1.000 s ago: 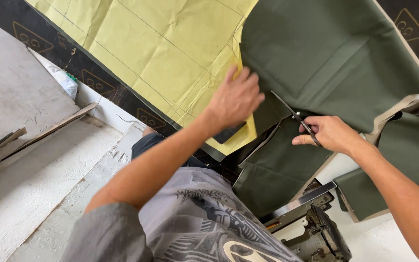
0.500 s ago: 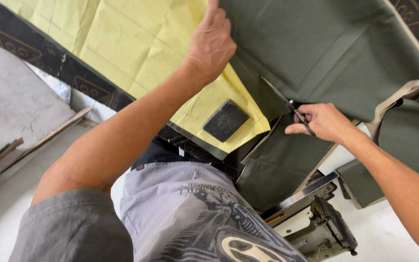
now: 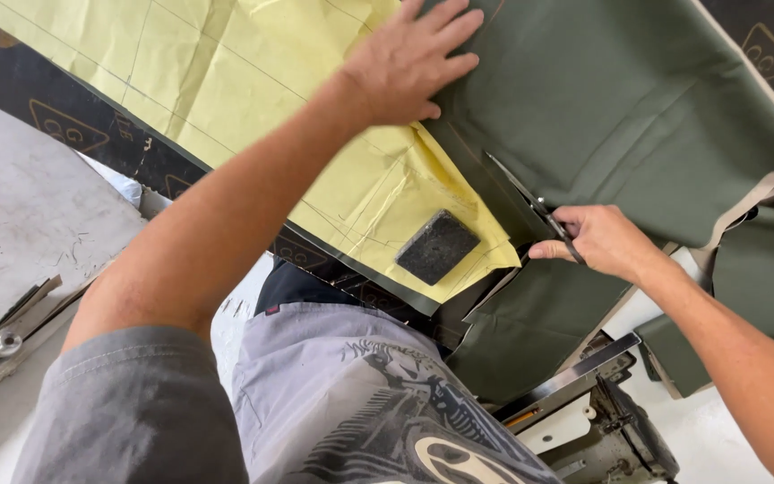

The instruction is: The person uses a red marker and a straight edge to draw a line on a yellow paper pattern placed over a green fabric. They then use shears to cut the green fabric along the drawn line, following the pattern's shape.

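Dark rectangular block [image 3: 437, 246] on table; sewing machine [image 3: 615, 426] lower right; metal bar [image 3: 11, 323] left.

Single head view, looking steeply down (perhaps tilted), close above hands [image 3: 494, 148]

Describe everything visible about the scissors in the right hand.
The scissors are slim, dark metal shears with long narrow blades, parted slightly in a thin V. The blades point up and left, lying along the edge where the dark green fabric meets the yellow paper pattern. The right hand grips the handles, which its fingers largely hide. The lower blade seems tucked under the fabric, though that is hard to confirm.
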